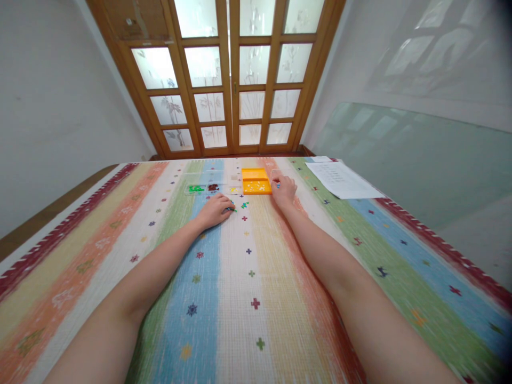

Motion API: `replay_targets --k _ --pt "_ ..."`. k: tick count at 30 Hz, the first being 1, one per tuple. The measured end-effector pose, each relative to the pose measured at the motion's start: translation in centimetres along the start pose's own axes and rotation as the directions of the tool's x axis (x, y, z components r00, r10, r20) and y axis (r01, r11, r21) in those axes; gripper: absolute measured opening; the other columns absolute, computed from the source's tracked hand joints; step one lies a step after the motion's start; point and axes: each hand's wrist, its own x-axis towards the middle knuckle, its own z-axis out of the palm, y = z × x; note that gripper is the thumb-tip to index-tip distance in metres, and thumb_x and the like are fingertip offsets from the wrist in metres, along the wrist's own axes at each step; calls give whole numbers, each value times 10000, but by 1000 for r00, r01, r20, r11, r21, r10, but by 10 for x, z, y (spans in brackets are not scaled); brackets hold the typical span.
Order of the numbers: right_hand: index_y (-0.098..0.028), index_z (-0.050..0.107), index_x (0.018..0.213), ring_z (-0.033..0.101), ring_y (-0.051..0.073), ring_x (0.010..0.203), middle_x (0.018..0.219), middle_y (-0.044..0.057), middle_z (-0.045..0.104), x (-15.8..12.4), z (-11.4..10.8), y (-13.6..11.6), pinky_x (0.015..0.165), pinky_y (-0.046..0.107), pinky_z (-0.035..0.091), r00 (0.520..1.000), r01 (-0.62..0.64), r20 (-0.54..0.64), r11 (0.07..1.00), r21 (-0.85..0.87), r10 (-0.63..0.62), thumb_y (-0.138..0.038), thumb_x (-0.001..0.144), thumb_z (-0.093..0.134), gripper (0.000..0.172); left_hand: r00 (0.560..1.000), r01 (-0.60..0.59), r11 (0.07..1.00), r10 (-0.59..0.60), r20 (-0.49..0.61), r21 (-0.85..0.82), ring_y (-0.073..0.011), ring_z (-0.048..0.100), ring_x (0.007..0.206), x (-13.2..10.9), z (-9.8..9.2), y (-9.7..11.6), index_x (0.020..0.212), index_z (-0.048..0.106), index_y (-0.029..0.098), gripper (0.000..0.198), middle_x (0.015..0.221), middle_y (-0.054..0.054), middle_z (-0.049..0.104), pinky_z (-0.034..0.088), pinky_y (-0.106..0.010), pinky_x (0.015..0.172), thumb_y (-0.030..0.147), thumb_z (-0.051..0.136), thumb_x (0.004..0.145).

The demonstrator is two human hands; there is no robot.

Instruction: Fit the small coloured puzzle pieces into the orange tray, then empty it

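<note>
My left hand [217, 212] rests on the striped cloth with its fingers curled together. Small green and dark bits show at its fingertips, too small to name. Just right of it lie loose green pieces [245, 205]. My right hand [285, 190] is closed beside the right edge of an open orange case [256, 174], whose near half holds several small white pieces. Specks of blue and red show by its fingertips; what it grips is hidden. Beyond my left hand are clear boxes with green pieces [196, 189], dark red-brown pieces [213, 188] and yellow pieces [234, 190].
The striped patterned tablecloth [236, 298] covers the table. Printed paper sheets [342, 180] lie at the far right. Past the table's far edge stands a wood-framed glass door [234, 85]. A pale glass panel [400, 154] leans by the right wall.
</note>
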Motion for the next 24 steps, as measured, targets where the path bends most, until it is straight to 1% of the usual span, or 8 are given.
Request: replay_targets --k 5,11,16,20,24 --pt "-219 698 958 549 319 1069 1081 124 706 -9 6 -13 975 469 418 993 118 6 993 6 -118 -258 944 539 165 1000 -4 1000 3 21 30 -264 599 1073 2 1 3 1128 783 268 242 1079 -76 745 481 -447 1003 256 581 995" --pt "-225 714 979 561 326 1108 1071 123 695 -17 8 -26 1012 485 423 973 220 68 975 36 -222 -254 958 549 169 1000 -30 999 29 12 43 -269 602 1058 5 4 5 1064 790 259 223 1019 -74 748 491 -444 973 249 576 1002" --pt "-213 731 986 568 337 1099 1097 140 700 -21 6 -36 1002 491 429 950 267 146 961 75 -275 -239 964 558 176 1000 -10 998 10 6 54 -266 604 1025 6 5 3 1041 786 241 204 998 -77 746 491 -432 949 242 587 995" --pt "-218 738 984 571 335 1105 1100 136 701 -22 3 -40 1003 486 430 944 269 165 957 110 -285 -227 966 558 181 1000 30 999 -30 0 38 -260 608 1020 5 5 2 1027 782 236 199 1016 -78 747 493 -428 951 239 587 988" --pt "-221 745 998 579 329 1097 1088 130 704 -23 1 -41 993 475 438 944 267 169 958 109 -282 -229 964 563 185 999 32 999 -33 6 15 -261 608 1035 4 6 2 1015 771 234 189 1017 -75 746 494 -426 957 236 583 989"
